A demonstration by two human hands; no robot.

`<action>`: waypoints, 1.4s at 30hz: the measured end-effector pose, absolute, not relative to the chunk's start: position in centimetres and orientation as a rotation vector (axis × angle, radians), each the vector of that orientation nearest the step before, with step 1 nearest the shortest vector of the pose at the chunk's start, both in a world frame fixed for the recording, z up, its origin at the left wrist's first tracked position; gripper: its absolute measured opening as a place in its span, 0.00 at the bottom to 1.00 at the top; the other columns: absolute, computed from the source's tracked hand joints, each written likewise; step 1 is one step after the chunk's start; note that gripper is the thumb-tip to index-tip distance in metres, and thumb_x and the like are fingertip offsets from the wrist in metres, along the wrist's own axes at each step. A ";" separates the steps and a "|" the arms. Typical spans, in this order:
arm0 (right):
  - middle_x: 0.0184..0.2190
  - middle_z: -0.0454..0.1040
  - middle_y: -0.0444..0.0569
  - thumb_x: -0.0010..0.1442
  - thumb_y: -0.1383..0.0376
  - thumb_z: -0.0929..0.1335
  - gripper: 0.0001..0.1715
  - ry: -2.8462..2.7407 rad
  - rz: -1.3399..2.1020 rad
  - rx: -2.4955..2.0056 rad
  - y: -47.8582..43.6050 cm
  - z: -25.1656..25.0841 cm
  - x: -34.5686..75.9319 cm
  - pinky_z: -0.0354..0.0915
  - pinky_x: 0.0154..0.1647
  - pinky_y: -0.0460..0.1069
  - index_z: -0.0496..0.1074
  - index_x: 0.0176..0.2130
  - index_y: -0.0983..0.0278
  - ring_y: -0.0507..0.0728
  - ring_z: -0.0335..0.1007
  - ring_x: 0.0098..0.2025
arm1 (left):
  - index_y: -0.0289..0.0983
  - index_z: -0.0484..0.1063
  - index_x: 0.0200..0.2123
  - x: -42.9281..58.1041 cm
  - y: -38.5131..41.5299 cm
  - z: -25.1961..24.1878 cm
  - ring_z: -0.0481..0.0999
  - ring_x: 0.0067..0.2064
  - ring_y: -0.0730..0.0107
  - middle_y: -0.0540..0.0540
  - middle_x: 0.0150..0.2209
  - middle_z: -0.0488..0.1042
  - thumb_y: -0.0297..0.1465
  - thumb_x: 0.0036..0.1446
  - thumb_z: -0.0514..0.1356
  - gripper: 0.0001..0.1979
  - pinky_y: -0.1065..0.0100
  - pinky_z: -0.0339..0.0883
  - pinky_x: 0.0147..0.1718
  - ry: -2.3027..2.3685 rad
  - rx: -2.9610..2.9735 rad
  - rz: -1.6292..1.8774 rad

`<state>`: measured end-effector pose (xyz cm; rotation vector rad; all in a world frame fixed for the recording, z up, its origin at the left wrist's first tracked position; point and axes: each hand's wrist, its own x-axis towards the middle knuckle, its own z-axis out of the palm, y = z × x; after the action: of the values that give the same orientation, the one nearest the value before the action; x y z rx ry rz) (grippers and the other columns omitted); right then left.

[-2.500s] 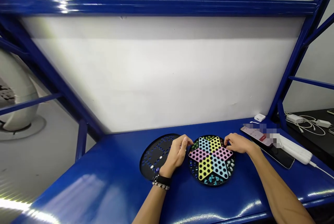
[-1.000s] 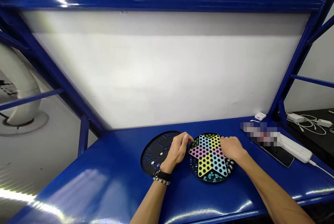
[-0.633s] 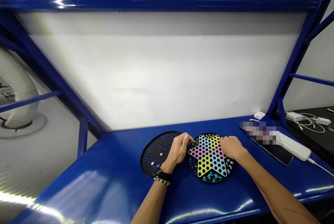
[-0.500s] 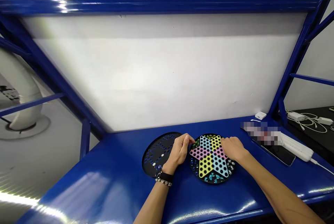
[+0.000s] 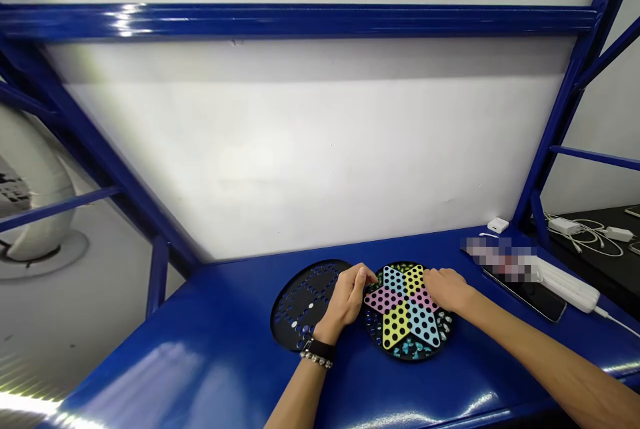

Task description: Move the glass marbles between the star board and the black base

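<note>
**Live at the worktop [image 5: 175,365]: Chinese checkers board [image 5: 385,347] closed in from both sides**

Left hand [image 5: 345,302] on the near side of the action, fingers curled together, tips right at the board's upper-left edge. No telling from this angle whether anything sits between those fingertips. Across the way, right hand [image 5: 446,287], palm down, fingers loosely together, resting over the right side of the six-pointed star [image 5: 397,324], just above the pink arm and beside the yellow one. Hold or no hold there: impossible to say, with the fingertips hidden.

Board flat on the worktop, squarely between the two hands. Pink, blue and yellow arms, all dotted with black holes, and glass marbles [image 5: 407,350] crowded into the black rim around them. Just left of the board, a black perforated disc [image 5: 295,319] with a few white and blue marbles in its holes, the left hand partly over its right side. On the left wrist, a black band [image 5: 319,349] and a beaded bracelet [image 5: 316,361].

Well off to the right, a dark smartphone [image 5: 530,299], a white power strip [image 5: 567,285] and a white earbud case [image 5: 498,225], plus one flat item [image 5: 500,259] (blurred beyond reading).
</note>
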<state>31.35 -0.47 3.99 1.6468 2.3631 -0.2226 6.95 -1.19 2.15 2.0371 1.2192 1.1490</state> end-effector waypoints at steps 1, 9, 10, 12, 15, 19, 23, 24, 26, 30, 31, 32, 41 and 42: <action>0.42 0.80 0.63 0.56 0.80 0.64 0.20 2.347 -0.230 1.635 -0.4 4.1 31.4 0.70 0.42 0.53 0.74 0.46 0.72 0.66 0.79 0.45 | 0.38 0.73 0.29 7.0 -1.2 2.1 0.72 0.32 0.65 0.44 0.29 0.75 0.47 0.69 0.40 0.30 0.65 0.66 0.36 1.215 2.033 1.152; 0.46 0.78 0.63 0.58 0.80 0.62 0.20 2.320 -0.265 1.576 0.3 5.0 31.7 0.68 0.41 0.52 0.76 0.46 0.70 0.66 0.78 0.47 | 0.37 0.74 0.29 7.2 -1.2 2.1 0.73 0.32 0.66 0.46 0.29 0.75 0.45 0.70 0.41 0.29 0.66 0.65 0.35 1.147 1.997 1.202; 0.46 0.77 0.63 0.58 0.80 0.62 0.20 2.316 -0.271 1.573 0.4 5.1 31.7 0.68 0.40 0.52 0.76 0.45 0.70 0.66 0.78 0.47 | 0.37 0.74 0.29 7.2 -1.2 2.1 0.73 0.32 0.66 0.46 0.29 0.75 0.45 0.70 0.41 0.29 0.66 0.65 0.35 1.148 1.995 1.205; 0.44 0.78 0.63 0.58 0.79 0.62 0.19 2.311 -0.286 1.558 0.5 5.4 31.8 0.68 0.38 0.52 0.77 0.43 0.70 0.66 0.78 0.46 | 0.37 0.74 0.29 7.2 -1.1 2.0 0.73 0.32 0.66 0.45 0.29 0.75 0.45 0.70 0.41 0.29 0.66 0.66 0.36 1.151 1.993 1.209; 0.41 0.78 0.62 0.60 0.76 0.61 0.17 2.313 -0.317 1.526 0.9 5.9 32.2 0.67 0.33 0.51 0.78 0.39 0.69 0.64 0.79 0.40 | 0.37 0.74 0.29 7.2 -1.1 2.0 0.73 0.33 0.66 0.45 0.29 0.75 0.45 0.70 0.41 0.29 0.66 0.66 0.36 1.150 1.987 1.216; 0.38 0.79 0.59 0.63 0.74 0.59 0.18 2.340 -0.322 1.479 1.3 5.7 32.8 0.65 0.29 0.49 0.77 0.37 0.67 0.60 0.79 0.34 | 0.37 0.74 0.29 7.2 -1.1 1.9 0.72 0.32 0.67 0.45 0.29 0.75 0.43 0.70 0.41 0.29 0.66 0.66 0.35 1.123 1.986 1.228; 0.40 0.79 0.59 0.65 0.72 0.59 0.17 2.407 -0.210 1.480 0.8 4.5 33.0 0.66 0.34 0.50 0.76 0.41 0.67 0.63 0.78 0.39 | 0.37 0.74 0.29 7.3 -1.1 2.0 0.72 0.33 0.67 0.45 0.29 0.74 0.43 0.71 0.41 0.28 0.66 0.65 0.35 1.114 1.981 1.231; 0.40 0.78 0.60 0.66 0.73 0.59 0.17 2.418 -0.173 1.489 0.6 4.1 32.9 0.66 0.35 0.51 0.75 0.42 0.67 0.63 0.78 0.40 | 0.37 0.74 0.29 7.3 -1.1 2.0 0.72 0.33 0.67 0.45 0.29 0.75 0.43 0.71 0.41 0.28 0.66 0.65 0.35 1.115 1.977 1.231; 0.40 0.78 0.61 0.66 0.74 0.58 0.17 2.436 -0.108 1.501 0.1 3.6 32.8 0.66 0.37 0.51 0.74 0.45 0.68 0.64 0.78 0.41 | 0.37 0.74 0.29 7.4 -1.1 2.1 0.72 0.32 0.67 0.45 0.29 0.75 0.44 0.70 0.41 0.29 0.66 0.66 0.35 1.120 1.972 1.231; 0.40 0.79 0.60 0.68 0.72 0.57 0.19 2.468 -0.026 1.500 -0.3 3.2 32.8 0.66 0.39 0.51 0.74 0.47 0.67 0.63 0.78 0.41 | 0.36 0.74 0.29 7.5 -1.1 2.1 0.73 0.32 0.67 0.45 0.29 0.75 0.46 0.70 0.41 0.30 0.66 0.67 0.35 1.122 1.955 1.239; 0.40 0.79 0.59 0.68 0.71 0.57 0.19 2.475 -0.014 1.496 -0.3 3.2 32.9 0.66 0.39 0.50 0.74 0.46 0.66 0.62 0.78 0.41 | 0.36 0.74 0.29 7.5 -1.1 2.1 0.73 0.32 0.67 0.45 0.29 0.76 0.46 0.70 0.41 0.30 0.66 0.67 0.36 1.121 1.950 1.242; 0.40 0.79 0.58 0.68 0.71 0.58 0.19 2.480 -0.004 1.493 -0.2 3.2 32.9 0.66 0.39 0.50 0.75 0.46 0.65 0.61 0.78 0.41 | 0.36 0.74 0.28 7.5 -1.0 2.1 0.73 0.32 0.67 0.45 0.29 0.76 0.46 0.70 0.41 0.30 0.66 0.67 0.36 1.120 1.948 1.244; 0.35 0.81 0.58 0.73 0.56 0.54 0.32 2.532 0.057 1.543 0.7 3.1 33.2 0.65 0.38 0.51 0.80 0.37 0.63 0.63 0.79 0.38 | 0.37 0.74 0.29 7.3 -0.9 2.1 0.73 0.33 0.66 0.44 0.29 0.76 0.48 0.69 0.40 0.31 0.65 0.68 0.36 1.136 1.952 1.224; 0.34 0.81 0.58 0.73 0.56 0.54 0.32 2.542 0.057 1.541 0.8 3.0 33.3 0.65 0.38 0.50 0.80 0.36 0.63 0.63 0.79 0.38 | 0.37 0.74 0.29 7.3 -0.9 2.1 0.73 0.33 0.66 0.44 0.29 0.76 0.48 0.69 0.40 0.31 0.65 0.67 0.36 1.138 1.954 1.225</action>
<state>33.26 0.79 3.01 1.5411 2.5418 0.0566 7.26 -0.93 2.07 1.9536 1.1379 1.2248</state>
